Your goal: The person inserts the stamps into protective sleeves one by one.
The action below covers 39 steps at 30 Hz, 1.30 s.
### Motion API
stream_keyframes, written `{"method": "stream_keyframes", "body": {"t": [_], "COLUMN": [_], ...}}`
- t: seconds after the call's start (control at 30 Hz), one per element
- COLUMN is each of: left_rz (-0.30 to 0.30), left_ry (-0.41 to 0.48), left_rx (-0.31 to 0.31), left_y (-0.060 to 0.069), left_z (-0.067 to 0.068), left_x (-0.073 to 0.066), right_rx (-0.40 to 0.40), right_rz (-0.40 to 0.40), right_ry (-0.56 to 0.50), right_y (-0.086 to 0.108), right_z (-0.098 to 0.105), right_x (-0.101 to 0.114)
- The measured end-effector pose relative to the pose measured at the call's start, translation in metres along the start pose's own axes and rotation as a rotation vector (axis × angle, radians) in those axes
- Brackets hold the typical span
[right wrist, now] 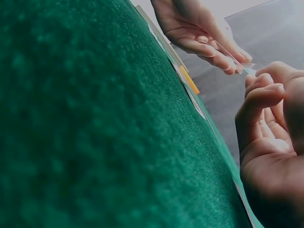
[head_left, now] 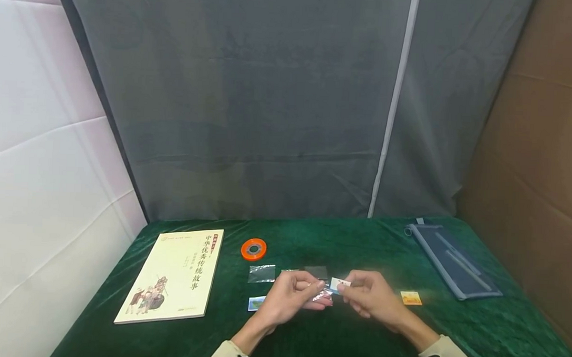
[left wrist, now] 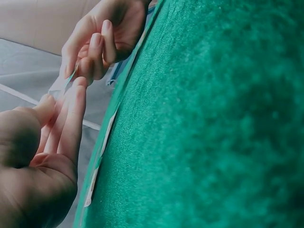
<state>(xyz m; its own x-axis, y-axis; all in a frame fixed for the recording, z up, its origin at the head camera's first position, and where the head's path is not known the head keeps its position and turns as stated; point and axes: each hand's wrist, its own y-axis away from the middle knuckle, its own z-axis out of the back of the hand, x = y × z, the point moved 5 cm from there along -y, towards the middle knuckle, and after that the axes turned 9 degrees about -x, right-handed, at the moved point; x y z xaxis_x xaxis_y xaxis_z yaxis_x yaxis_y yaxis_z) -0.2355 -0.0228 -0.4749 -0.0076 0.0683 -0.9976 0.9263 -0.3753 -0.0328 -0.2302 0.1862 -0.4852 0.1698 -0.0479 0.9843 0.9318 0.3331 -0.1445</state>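
Over the middle of the green cloth, my left hand (head_left: pixel 286 298) pinches a small clear plastic sleeve (head_left: pixel 323 295) between thumb and fingers. Facing it, my right hand (head_left: pixel 375 298) grips a small stamp-like card (head_left: pixel 340 283), white with a printed picture, by its right end. In the left wrist view the card's thin edge (left wrist: pixel 71 74) comes right up to the sleeve (left wrist: pixel 56 93). Whether its tip is inside the sleeve or only against it, I cannot tell. Fingertips of both hands are close together in the right wrist view, hiding part of the card.
A cream book (head_left: pixel 176 274) lies at the left, an orange ring-shaped reel (head_left: pixel 253 249) beside it. Another clear sleeve (head_left: pixel 261 273) and a blue-green stamp (head_left: pixel 256 303) lie left of my hands. To the right are a yellow stamp (head_left: pixel 411 298) and a dark zip pouch (head_left: pixel 453 263).
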Motion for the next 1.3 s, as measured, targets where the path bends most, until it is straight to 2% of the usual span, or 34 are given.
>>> {"method": "stream_keyframes", "body": {"t": [0.17, 0.47, 0.8, 1.1, 1.3], "left_rz": [0.003, 0.01, -0.018, -0.013, -0.006], "left_ry": [-0.007, 0.008, 0.005, 0.005, -0.009], "left_rx": [0.003, -0.003, -0.003, -0.021, -0.023], "left_y": [-0.0004, -0.0002, 0.0008, 0.0002, -0.0002], "left_z": [0.0003, 0.0007, -0.0001, 0.0, 0.0], "left_x": [0.0015, 0.0015, 0.0001, 0.0006, 0.0005], "right_rx": [0.037, 0.046, 0.004, -0.011, 0.015], "right_rz": [0.006, 0.004, -0.031, -0.065, -0.029], "right_ry": [-0.004, 0.017, 0.036, 0.039, 0.037], "right_y": [0.0001, -0.0001, -0.0004, 0.0003, 0.0002], "right_z": [-0.0015, -0.0022, -0.0013, -0.0007, -0.002], "right_x": [-0.0006, -0.0004, -0.0037, -0.0047, -0.0027]}}
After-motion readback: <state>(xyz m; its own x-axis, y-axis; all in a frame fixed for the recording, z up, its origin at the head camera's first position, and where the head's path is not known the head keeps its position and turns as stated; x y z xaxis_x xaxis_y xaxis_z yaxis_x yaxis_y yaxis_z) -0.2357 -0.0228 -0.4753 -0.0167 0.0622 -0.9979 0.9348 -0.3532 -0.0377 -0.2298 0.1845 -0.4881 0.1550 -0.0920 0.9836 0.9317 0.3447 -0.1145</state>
